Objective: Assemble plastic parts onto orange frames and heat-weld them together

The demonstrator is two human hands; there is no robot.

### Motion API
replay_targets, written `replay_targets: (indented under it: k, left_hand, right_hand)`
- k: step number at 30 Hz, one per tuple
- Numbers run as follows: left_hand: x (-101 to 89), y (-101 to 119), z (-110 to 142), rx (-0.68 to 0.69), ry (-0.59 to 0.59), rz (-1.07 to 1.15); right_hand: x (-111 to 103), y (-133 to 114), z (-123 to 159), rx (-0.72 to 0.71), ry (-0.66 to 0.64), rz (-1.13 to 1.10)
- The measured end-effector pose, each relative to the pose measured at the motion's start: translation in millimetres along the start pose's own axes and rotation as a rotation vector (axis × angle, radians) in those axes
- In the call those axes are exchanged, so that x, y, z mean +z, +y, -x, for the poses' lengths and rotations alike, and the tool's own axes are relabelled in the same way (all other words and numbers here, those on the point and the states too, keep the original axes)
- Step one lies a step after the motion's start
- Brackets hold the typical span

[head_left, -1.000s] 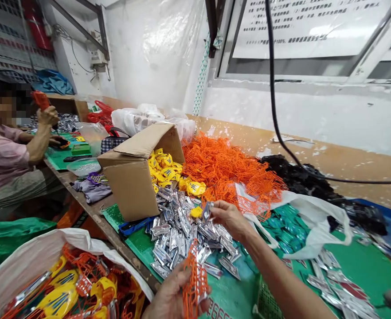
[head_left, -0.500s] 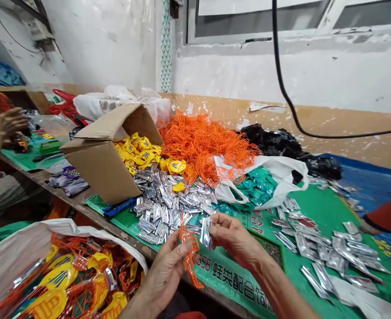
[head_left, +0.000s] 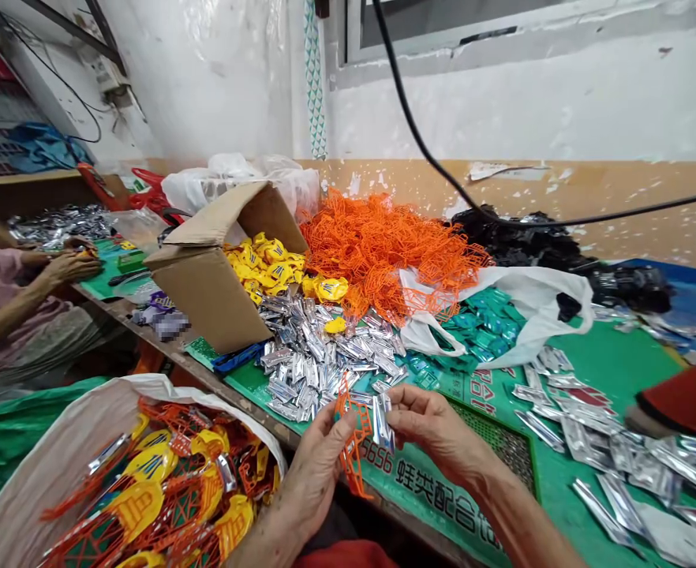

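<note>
My left hand (head_left: 316, 473) pinches an orange plastic lattice piece (head_left: 357, 457), which stands tilted above the table's front edge. A bit of teal shows by the thumb. Just to its right, my right hand (head_left: 436, 430) grips a shiny silver plastic piece (head_left: 382, 422) with dark stripes between thumb and fingers. The two pieces are close together; whether they touch I cannot tell. Behind my hands lies a heap of similar silver pieces (head_left: 306, 367). Below left, a white sack (head_left: 40, 481) holds assembled orange, yellow and silver parts (head_left: 140, 505).
A cardboard box (head_left: 206, 296) tipped on its side spills yellow parts (head_left: 271, 260). Beyond are an orange lattice heap (head_left: 389, 244) and teal parts (head_left: 484, 323) in a white bag. A green tray (head_left: 502, 442) sits beside my right wrist. Another person's red sleeve (head_left: 688, 394) reaches in; a co-worker (head_left: 28, 292) sits left.
The view has swung left, so the table's contents sit further right. My hands keep hold of the same two pieces, close together. The left co-worker's hands are lower; the red sleeve reaches further in.
</note>
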State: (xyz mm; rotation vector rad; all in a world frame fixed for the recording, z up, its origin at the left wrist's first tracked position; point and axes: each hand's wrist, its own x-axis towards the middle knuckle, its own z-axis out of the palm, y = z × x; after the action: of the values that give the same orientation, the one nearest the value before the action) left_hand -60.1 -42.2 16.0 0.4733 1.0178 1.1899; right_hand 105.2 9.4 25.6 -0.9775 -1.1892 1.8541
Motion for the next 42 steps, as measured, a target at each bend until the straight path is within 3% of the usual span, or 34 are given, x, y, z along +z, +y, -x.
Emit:
replay_targets:
  k: [6,10,15,25,30,36,42]
  left_hand:
    - [-1.3,1,1,0.077,0.034,-0.052]
    - [-9.1,2,-1,0.171,0.143,-0.018]
    - [-21.6,-1,1,0.135,0.211,0.016]
    - [-34.0,-9,7,0.069,0.168,0.122]
    - [-34.8,-10,5,0.077,0.167,0.157]
    - [-34.4,-10,0,0.077,0.193,0.188]
    - [-38.1,-13,-1,0.099,0.175,0.198]
  right_hand:
    - [-1,2,-1,0.005,-0.031,0.088]
    - [-5,4,-4,0.013,0.005,0.189]
    - [-5,11,-9,0.008,0.016,0.37]
    - [3,40,-10,-0.221,0.14,1.237]
    - [15,56,-9,-0.293,0.107,1.523]
    - [3,46,-12,-0.364,0.12,1.63]
    - [-22,36,-21,-0.351,0.289,1.663]
